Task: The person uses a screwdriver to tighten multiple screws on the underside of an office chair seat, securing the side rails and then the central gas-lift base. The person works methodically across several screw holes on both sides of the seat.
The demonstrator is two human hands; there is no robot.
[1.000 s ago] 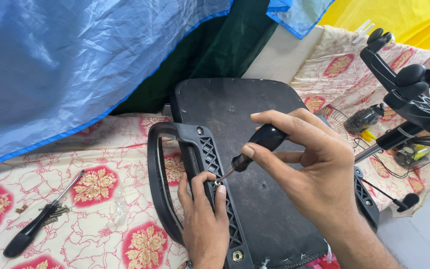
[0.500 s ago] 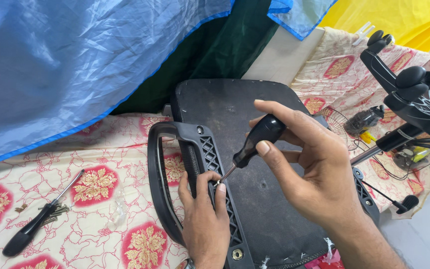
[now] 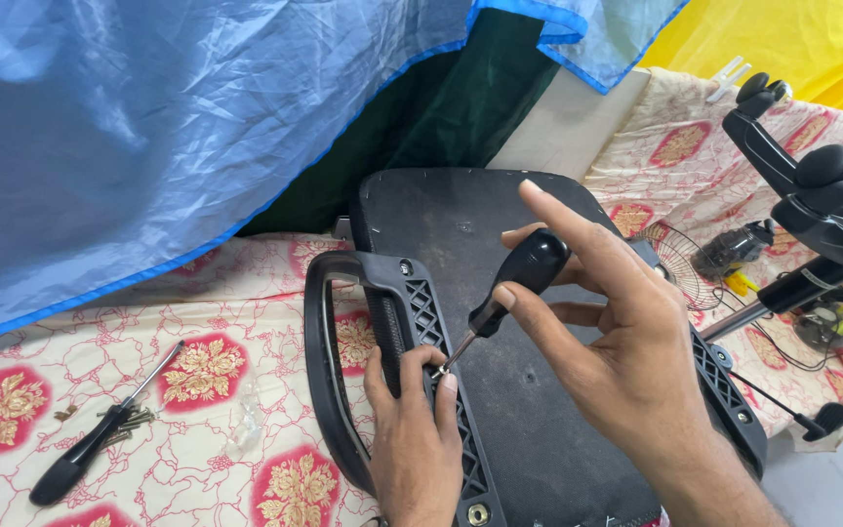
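A black chair seat (image 3: 529,410) lies upside down on a patterned cloth, with a black plastic armrest (image 3: 339,322) fixed along its left edge. My left hand (image 3: 417,439) grips the armrest's ribbed bracket, thumb and forefinger beside the tool's tip. My right hand (image 3: 607,351) holds a black-handled screwdriver (image 3: 509,288) between thumb and fingers, the index finger raised. Its metal tip touches the bracket near my left fingertips. A second armrest (image 3: 729,390) shows at the seat's right edge, partly hidden by my right hand.
Another black screwdriver (image 3: 100,434) and several loose screws (image 3: 129,420) lie on the red and white cloth (image 3: 197,459) at the left. Blue plastic sheeting (image 3: 168,127) hangs above. A black chair base with castors (image 3: 822,185) and a wire fan guard (image 3: 680,259) lie at the right.
My right hand has shifted its hold on the screwdriver handle, fingers turning and the index finger lifting. The left hand and the armrest have stayed in place.
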